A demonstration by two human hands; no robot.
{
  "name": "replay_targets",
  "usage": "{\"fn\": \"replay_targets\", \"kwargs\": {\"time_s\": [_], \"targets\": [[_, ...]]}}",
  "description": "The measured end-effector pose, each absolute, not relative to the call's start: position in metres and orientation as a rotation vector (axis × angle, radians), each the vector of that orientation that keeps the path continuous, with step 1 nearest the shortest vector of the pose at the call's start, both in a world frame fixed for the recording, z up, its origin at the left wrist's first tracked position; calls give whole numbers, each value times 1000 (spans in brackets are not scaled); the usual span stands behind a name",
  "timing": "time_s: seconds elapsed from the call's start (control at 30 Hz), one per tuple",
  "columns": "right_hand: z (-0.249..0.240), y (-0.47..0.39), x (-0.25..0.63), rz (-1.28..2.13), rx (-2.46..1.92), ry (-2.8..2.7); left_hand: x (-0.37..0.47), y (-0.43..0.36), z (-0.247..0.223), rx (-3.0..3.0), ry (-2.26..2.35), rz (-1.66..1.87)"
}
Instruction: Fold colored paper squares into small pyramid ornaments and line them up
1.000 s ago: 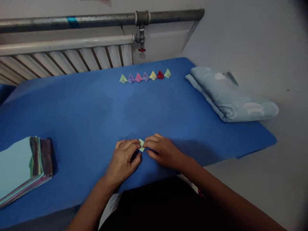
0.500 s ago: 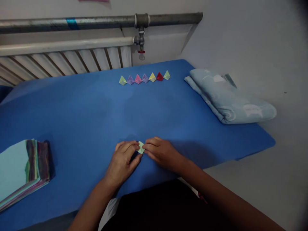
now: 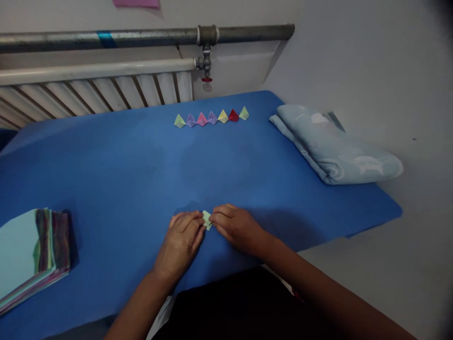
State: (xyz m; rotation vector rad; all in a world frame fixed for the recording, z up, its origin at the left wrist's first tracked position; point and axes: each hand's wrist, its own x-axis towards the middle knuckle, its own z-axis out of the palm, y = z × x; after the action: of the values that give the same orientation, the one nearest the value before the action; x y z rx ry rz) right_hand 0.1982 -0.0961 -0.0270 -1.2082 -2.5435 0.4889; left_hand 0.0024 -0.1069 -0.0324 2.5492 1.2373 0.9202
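Observation:
A small pale green folded paper (image 3: pixel 207 220) lies on the blue surface (image 3: pixel 141 174) near its front edge. My left hand (image 3: pixel 182 238) is closed on the paper's left side, fingertips pressing its edge. From the right, my right hand (image 3: pixel 237 227) pinches the opposite side. Part of the paper is hidden beneath the fingers of both hands. Farther back stands a row of several folded paper pieces, among them a red one (image 3: pixel 233 115), a yellow one (image 3: pixel 222 116), a pink one (image 3: pixel 201 119) and a light green one (image 3: pixel 180 121).
A stack of coloured paper sheets (image 3: pixel 21 245) lies at the left. At the right rests a folded light blue blanket (image 3: pixel 336 146) against the wall. Behind the surface are a white radiator (image 3: pixel 106 92), a metal pipe (image 3: pixel 152 38) and a red valve handle (image 3: pixel 207 80).
My left thumb has drawn in closer to its fingers. The green paper's outline has changed slightly between my hands. The whole view has shifted a little.

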Motion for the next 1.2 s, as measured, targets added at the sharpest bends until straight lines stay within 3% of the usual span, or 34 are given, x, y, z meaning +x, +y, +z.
{"fn": "replay_targets", "kwargs": {"time_s": [0.67, 1.2], "targets": [[-13, -89, 186, 729, -1482, -2277, 11, -108, -17, 2337, 1580, 614], [-8, -85, 178, 702, -1657, -2266, 18, -92, -6, 2015, 1730, 435]]}}
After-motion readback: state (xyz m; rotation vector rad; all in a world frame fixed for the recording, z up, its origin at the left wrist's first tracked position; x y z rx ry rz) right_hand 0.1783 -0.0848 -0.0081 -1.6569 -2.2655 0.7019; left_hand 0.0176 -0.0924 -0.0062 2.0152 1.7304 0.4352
